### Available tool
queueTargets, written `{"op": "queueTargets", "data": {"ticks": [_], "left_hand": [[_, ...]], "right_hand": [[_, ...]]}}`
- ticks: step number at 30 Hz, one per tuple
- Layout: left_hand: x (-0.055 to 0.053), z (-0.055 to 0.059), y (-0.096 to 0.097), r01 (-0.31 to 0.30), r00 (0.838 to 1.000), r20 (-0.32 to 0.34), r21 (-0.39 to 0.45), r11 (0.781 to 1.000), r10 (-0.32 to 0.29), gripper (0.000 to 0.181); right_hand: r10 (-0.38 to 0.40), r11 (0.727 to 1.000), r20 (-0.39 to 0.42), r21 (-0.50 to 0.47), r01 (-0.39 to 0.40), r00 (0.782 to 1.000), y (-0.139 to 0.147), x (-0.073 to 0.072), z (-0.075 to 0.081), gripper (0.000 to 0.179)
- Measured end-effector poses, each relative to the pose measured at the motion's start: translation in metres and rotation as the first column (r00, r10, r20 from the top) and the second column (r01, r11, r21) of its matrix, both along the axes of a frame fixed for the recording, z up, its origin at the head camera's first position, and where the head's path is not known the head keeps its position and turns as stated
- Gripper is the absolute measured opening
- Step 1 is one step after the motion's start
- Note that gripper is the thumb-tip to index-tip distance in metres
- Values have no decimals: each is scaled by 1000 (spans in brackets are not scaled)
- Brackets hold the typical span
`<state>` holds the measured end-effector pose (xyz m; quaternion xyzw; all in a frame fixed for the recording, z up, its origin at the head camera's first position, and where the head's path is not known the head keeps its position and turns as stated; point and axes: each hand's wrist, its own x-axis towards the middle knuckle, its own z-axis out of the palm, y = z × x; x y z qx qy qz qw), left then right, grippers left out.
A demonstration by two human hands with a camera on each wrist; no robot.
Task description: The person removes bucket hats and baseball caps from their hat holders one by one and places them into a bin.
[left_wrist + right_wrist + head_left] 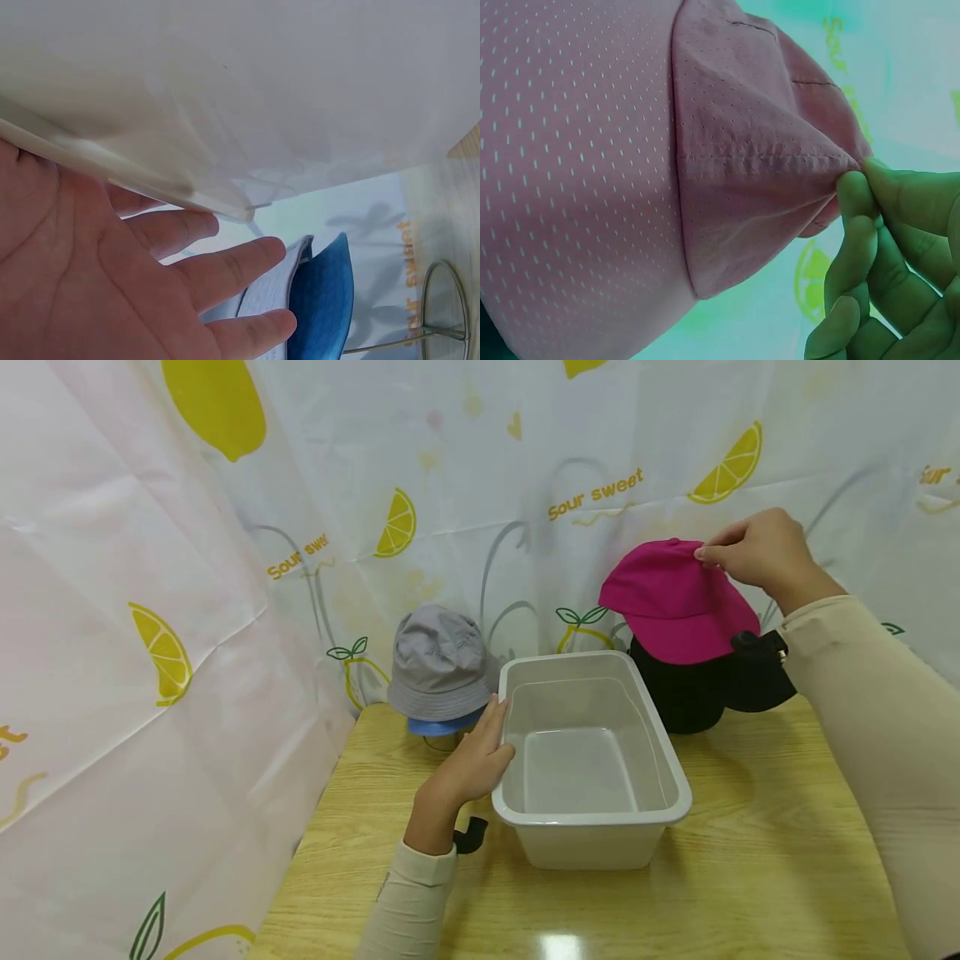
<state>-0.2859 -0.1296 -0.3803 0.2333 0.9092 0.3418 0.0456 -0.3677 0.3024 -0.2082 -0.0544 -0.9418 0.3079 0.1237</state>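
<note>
My right hand (768, 556) pinches the crown of a magenta baseball cap (671, 602) between thumb and fingertips, and the crown fabric is drawn to a point in the right wrist view. Behind and below that cap is a black cap (678, 693), partly hidden by it. A light grey plastic basin (592, 843) stands on the table. Against its left rim lies my left hand (468, 764), fingers extended; in the left wrist view the palm (97, 277) sits right at the basin's edge.
Left of the basin, a grey bucket hat (442, 660) sits over a blue hat (442, 725) on a wire stand (450, 330). The wooden table (360, 852) meets a lemon-print curtain (450, 460) behind and at the left.
</note>
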Motion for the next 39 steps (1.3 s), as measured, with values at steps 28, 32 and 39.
{"op": "queueTargets", "data": {"ticks": [28, 32, 39], "left_hand": [[1, 1, -1, -7, 1000, 4, -20, 1000, 8, 75], [1, 1, 0, -7, 1000, -8, -26, 1000, 7, 74], [1, 1, -1, 6, 1000, -22, -5, 1000, -6, 76]], "right_hand": [[279, 877, -130, -369, -308, 951, -77, 30, 5, 35], [307, 861, -145, -377, -340, 940, -87, 39, -2, 42], [353, 836, -126, -402, -373, 927, -104, 51, -15, 40]]}}
